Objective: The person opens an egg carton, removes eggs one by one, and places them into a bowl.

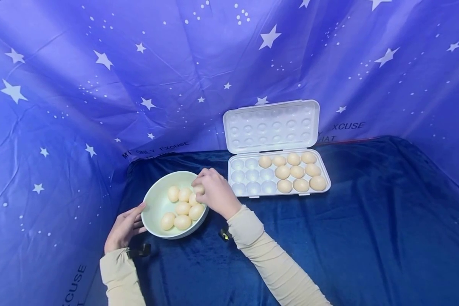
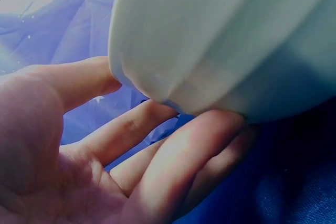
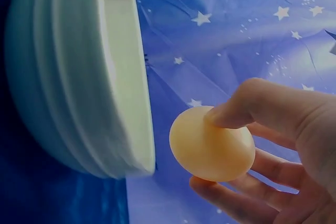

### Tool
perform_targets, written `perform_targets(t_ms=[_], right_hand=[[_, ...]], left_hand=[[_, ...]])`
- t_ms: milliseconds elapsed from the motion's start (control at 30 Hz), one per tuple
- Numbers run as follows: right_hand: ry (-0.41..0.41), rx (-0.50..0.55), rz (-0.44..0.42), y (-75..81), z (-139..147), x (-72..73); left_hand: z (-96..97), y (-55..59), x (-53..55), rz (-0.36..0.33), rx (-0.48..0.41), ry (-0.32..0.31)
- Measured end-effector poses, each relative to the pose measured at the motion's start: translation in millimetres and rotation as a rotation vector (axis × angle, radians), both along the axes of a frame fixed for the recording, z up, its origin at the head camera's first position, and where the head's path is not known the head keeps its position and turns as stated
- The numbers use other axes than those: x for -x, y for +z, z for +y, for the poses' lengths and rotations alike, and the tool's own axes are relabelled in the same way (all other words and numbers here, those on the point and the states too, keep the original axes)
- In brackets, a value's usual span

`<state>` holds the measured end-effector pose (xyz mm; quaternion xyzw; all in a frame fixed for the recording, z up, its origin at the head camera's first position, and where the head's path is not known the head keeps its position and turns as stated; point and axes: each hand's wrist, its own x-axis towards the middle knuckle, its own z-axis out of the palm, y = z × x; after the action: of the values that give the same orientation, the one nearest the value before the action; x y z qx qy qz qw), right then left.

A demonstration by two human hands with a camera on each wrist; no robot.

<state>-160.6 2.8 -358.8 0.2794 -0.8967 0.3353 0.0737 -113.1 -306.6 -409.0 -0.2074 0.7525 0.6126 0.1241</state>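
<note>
Holding one smooth, pale-tan, oval egg (image 1: 199, 189): right hand (image 1: 219, 193), thumb on one side, fingers curled under the other. Egg at centre of the head frame, above the right part of the bowl's rim; the right-wrist view shows it apart from that rim.

Key bearing, as I judge it: egg to vacant cups. They lie just to its right and slightly higher in frame, the right hand partly between. Right hand nearer them; left on the bowl's far side. Egg's long axis slight, roughly sideways across the right-wrist view. Shell plain, unmarked, no crack visible; shaded beneath.

Next out: pale-green round bowl (image 1: 153, 212), ridged outside, material uncertain, left of centre. Seven similar eggs (image 1: 182, 208) visible inside. Left hand (image 1: 124, 227) grasps its left side, thumb at rim, fingers against outer wall.

Right of centre: white hinged plastic egg carton (image 1: 253, 175), lid raised. Ten eggs (image 1: 297, 171) toward its right end; eight vacant cups (image 1: 238, 176) toward its left.

Beneath: dark-blue velvety cloth (image 1: 348, 238).
</note>
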Motion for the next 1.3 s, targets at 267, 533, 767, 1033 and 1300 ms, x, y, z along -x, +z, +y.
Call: perform_targets(t_ms=[267, 533, 767, 1033, 1300], right_hand=[[0.036, -0.117, -0.001, -15.4, -15, -1.4], [0.044, -0.249, 0.067, -29.7, -28, -1.3], [0.004, -0.396, 0.224, -44.7, -37, -1.7], [0.003, -0.472, 0.203, -41.9, -44, -0.6], [0.038, -0.454, 0.152, -40.2, -43, -0.7]], left_hand=[[-2.2, -1.5, -1.7, 0.000, 0.000, -0.002], [-2.5, -2.1, -2.6, -0.005, 0.010, 0.007], [2.8, -0.3, -0.5, 0.000, 0.014, 0.010], [3.1, 1.6, -1.7, 0.003, 0.015, 0.016], [1.1, 2.3, -3.3, 0.018, 0.026, 0.005]])
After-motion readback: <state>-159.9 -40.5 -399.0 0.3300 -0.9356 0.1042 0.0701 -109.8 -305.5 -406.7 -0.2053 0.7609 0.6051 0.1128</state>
